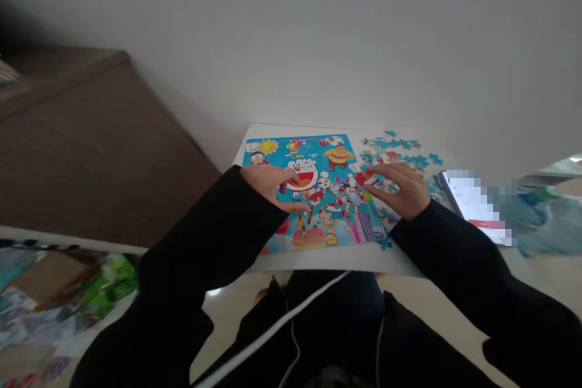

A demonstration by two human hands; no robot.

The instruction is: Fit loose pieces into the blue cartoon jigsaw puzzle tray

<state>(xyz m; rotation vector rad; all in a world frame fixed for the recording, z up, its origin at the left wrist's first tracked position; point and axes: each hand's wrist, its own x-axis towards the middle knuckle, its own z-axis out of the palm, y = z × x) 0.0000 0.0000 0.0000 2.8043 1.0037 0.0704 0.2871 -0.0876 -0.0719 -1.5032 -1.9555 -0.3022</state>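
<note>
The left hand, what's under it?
The puzzle lies beneath the left hand; a white cartoon face printed on it shows by the fingers. Whatever is directly under the hand and black sleeve is covered.

Head view | from wearer's head | forward and down | puzzle point(321, 191) near

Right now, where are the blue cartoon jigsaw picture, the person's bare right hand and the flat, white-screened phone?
Blue cartoon jigsaw picture point(315, 195), head view: its middle.
Bare right hand point(410, 191), head view: back of the hand.
White-screened phone point(473, 203), head view: the screen.
</note>
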